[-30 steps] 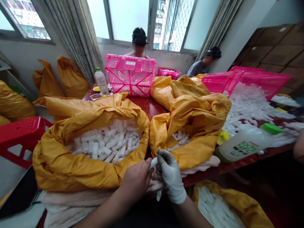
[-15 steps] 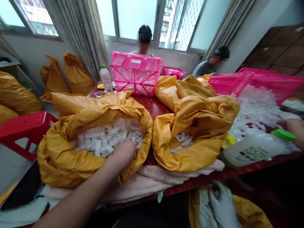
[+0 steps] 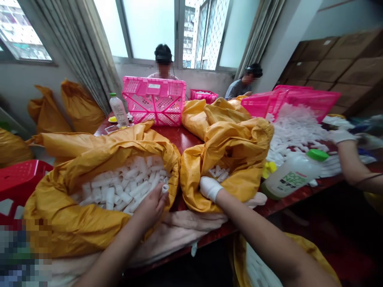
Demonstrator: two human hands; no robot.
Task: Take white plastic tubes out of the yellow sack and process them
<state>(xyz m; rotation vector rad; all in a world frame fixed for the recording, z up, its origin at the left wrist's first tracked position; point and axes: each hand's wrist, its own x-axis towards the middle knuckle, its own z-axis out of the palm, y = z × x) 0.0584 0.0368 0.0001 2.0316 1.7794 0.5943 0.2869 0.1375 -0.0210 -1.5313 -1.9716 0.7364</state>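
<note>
My left hand (image 3: 154,204) is bare and closed round a short white plastic tube (image 3: 164,189), whose open end sticks up past the fingers. It is over the near right rim of a large yellow sack (image 3: 74,223) holding many loose white tubes (image 3: 119,187). My right hand (image 3: 210,189), in a white glove, reaches over the near rim into a smaller yellow sack (image 3: 239,187). Its fingers are hidden there, beside a few small white pieces (image 3: 220,173).
A green-capped bottle (image 3: 295,173) leans right of the smaller sack, before a white heap (image 3: 296,131) and a co-worker's gloved hand (image 3: 342,135). Pink crates (image 3: 154,101) stand behind. Below the table edge is another yellow sack (image 3: 311,249). A red stool (image 3: 22,175) is left.
My left hand has lifted from among the tubes with one in its grip. My right hand has moved up from the sack below the table into the smaller sack. The view has shifted right.
</note>
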